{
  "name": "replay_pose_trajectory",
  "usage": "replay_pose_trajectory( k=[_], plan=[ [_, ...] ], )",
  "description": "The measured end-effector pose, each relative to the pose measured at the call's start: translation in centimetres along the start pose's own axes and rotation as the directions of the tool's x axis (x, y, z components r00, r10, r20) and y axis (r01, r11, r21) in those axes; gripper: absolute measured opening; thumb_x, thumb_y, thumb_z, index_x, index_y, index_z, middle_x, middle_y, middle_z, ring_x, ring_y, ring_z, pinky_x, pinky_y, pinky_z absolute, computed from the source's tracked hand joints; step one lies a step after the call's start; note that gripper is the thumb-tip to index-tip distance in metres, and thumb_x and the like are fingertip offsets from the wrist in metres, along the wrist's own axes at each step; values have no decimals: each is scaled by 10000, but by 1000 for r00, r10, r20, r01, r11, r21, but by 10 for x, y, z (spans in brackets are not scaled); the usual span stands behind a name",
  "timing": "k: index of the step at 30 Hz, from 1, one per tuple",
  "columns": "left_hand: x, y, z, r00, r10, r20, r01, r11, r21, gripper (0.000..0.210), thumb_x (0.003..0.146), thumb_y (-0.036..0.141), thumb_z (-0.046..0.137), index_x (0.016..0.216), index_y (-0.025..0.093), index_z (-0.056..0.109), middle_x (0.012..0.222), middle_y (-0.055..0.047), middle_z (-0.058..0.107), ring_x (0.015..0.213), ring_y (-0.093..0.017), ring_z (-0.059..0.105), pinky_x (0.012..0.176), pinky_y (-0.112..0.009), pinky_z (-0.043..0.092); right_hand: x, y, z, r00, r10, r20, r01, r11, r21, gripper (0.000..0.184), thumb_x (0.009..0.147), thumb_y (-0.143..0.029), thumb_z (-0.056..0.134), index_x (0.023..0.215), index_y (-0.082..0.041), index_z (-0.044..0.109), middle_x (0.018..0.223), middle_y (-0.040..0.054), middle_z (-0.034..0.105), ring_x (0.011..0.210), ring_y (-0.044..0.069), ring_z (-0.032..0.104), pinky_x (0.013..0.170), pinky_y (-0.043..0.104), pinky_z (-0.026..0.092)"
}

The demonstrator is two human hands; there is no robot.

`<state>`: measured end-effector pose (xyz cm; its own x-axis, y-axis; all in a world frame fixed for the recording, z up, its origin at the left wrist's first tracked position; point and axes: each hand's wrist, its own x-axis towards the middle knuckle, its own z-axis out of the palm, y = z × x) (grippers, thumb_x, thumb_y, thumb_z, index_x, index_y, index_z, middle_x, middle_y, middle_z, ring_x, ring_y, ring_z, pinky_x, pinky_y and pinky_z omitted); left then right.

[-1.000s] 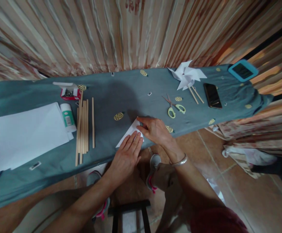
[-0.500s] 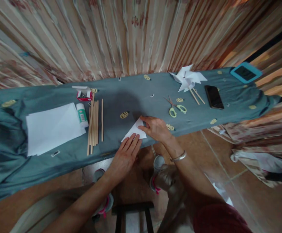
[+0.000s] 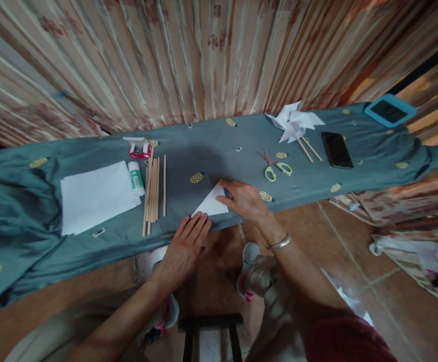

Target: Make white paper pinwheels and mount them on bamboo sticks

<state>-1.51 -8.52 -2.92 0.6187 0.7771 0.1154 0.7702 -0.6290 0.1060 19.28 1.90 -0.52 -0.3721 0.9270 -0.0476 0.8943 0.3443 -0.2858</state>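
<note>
The white paper triangle [image 3: 210, 205] looks plain and flat with straight edges, one corner pointing up toward the curtain [image 3: 188, 60] and another tapering to the left; it lies on the blue-green cloth [image 3: 237, 133], close to the person's side. The left hand [image 3: 185, 245] is stretched flat, fingers unclenched, tips at the tapering corner. The right hand [image 3: 247, 201] has thumb and forefinger apart, both at the paper's upper right part

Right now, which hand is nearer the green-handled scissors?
Right. In view, the right hand is below and left of the scissors; the left hand farther left, at the folded paper.
</note>
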Motion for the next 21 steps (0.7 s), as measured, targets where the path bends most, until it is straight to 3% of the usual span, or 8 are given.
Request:
replay_pose_trajectory(
  k=[4, 9, 14, 21],
  plan=[
    [2, 2, -1, 1000, -11, 5, 11, 1000, 2, 479, 875, 167, 464, 1347, 86, 466, 1440, -166, 449, 1360, -295, 371, 1104, -488, 329, -10, -7, 2, 992, 16, -123, -17, 1000, -2, 668, 898, -542, 463, 1385, -87, 413, 1118, 163, 657, 1023, 284, 587, 854, 353, 446],
    [3, 5, -2, 1000, -12, 3, 12, 1000, 11, 477, 872, 170, 474, 1339, 73, 472, 1425, -173, 468, 1343, -307, 394, 1103, -499, 315, -24, -20, 24, 967, 42, -251, -28, 998, 57, 876, 835, -622, 490, 1453, -48, 253, 1434, 226, 406, 1307, 341, 380, 1044, 457, 331],
    [1, -1, -1, 999, -25, 25, 24, 1000, 3, 507, 871, 160, 469, 1372, 95, 429, 1441, -156, 452, 1358, -287, 372, 1106, -520, 266, -30, -17, 42, 969, 68, -238, -31, 987, 156, 861, 856, -589, 481, 1469, -55, 201, 1487, 231, 324, 1398, 328, 260, 1101, 489, 267],
    [-7, -10, -1, 1000, -25, 19, 25, 999, -21, 522, 867, 121, 428, 1388, 114, 405, 1443, -136, 453, 1343, -248, 401, 1112, -500, 219, -38, 2, 42, 976, 36, -214, 26, 960, 279, 747, 896, -499, 471, 1484, -123, 204, 1512, 191, 300, 1418, 306, 238, 1125, 504, 257]
  ],
)
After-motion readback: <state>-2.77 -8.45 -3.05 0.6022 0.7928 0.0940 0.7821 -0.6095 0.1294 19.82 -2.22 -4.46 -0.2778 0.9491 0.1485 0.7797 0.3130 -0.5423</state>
